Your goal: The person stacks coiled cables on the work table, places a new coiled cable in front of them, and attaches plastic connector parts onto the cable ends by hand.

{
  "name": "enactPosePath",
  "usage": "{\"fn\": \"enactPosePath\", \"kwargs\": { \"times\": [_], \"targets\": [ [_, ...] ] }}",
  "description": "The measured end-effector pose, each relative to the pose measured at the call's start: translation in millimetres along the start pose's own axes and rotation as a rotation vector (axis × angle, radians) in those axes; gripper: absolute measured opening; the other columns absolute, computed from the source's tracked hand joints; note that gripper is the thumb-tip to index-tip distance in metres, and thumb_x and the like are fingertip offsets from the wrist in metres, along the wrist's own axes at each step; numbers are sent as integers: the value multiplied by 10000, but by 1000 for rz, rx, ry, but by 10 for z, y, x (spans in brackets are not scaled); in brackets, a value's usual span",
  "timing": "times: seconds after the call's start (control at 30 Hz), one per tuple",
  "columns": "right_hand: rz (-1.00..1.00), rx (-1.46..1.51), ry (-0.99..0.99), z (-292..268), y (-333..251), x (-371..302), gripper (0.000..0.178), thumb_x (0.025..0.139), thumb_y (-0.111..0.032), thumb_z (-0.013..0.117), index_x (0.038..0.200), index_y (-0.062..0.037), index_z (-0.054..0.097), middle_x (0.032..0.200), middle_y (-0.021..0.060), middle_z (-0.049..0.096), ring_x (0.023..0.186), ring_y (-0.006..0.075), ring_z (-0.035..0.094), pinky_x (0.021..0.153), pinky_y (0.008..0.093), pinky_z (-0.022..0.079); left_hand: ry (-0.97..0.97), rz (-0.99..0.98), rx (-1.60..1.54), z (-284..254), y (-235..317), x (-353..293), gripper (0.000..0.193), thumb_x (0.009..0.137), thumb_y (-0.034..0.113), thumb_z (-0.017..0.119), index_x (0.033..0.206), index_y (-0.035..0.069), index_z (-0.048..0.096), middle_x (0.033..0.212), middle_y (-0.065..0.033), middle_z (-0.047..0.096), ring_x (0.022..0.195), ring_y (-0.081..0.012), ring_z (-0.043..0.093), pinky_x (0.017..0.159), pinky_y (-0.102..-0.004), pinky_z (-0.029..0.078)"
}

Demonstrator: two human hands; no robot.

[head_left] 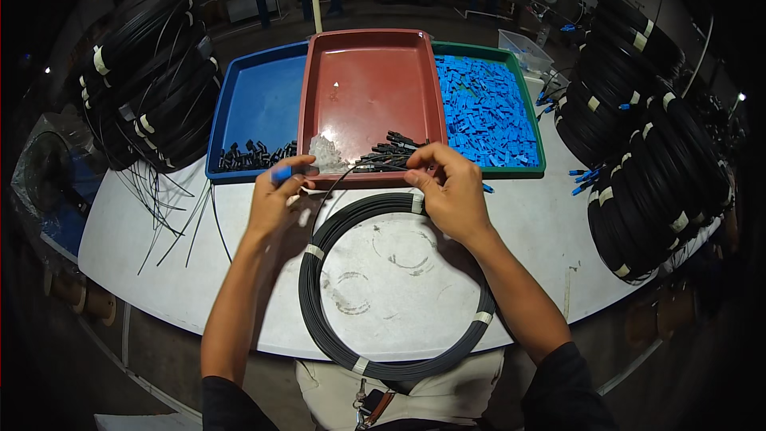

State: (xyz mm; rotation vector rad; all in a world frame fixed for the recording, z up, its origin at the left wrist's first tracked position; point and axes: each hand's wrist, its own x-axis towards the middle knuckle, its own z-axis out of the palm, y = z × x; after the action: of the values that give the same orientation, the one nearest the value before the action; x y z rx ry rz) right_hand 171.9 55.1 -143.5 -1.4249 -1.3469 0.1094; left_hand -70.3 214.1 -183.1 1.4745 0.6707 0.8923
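"Head view: where's the coil?"

"On the white table, bound by 4 pale ties, its near side reaching past the table's edge."

"And the right hand?"

"Pinching the coil's loose black cable by the front of the red tray, the middle of 3."

"The left hand?"

"Narrowly parted at the tips. A blue piece shows within it; I can't tell whether it's gripped."
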Motion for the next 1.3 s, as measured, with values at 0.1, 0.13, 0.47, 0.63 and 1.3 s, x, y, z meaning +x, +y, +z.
{"fn": "enactPosePath", "kwargs": {
  "times": [0.1,0.13,0.47,0.63,1.3],
  "targets": [
    [-17,-38,-75,28,121,4,73,871,-27,712,908,21,671,834,149,686,764,259,675,706,358,530,-152,69,50,-148,16,12,434,952,129,661,1363,20,575,1143,-90,707,991,-160,678,835,-304,543],
    [8,-56,-113,26,156,12,63,864,-13,708,899,24,670,838,151,684,772,269,677,716,367,526,-187,179,277,-123,50,-3,462,935,151,693,1361,22,568,1149,-86,701,979,-168,679,831,-311,545],
    [148,-166,-281,-117,343,160,72,836,-26,719,882,21,689,823,167,691,773,282,672,730,391,511,142,813,926,302,234,-19,348,800,161,810,1044,-21,641,946,-150,629,938,-321,652,855,-374,512],
    [250,-133,-387,-84,368,177,94,850,-70,719,871,16,687,830,169,693,794,303,678,736,417,505,-233,642,834,282,54,-62,298,796,79,812,1075,8,734,1014,-156,726,963,-308,703,870,-370,545],
    [84,-317,-373,-571,595,163,117,899,-47,659,1012,-15,656,894,133,688,837,280,669,746,403,500,-150,755,812,388,-59,106,190,805,76,823,992,53,797,951,-101,763,855,-239,731,762,-333,593]
  ]
}}
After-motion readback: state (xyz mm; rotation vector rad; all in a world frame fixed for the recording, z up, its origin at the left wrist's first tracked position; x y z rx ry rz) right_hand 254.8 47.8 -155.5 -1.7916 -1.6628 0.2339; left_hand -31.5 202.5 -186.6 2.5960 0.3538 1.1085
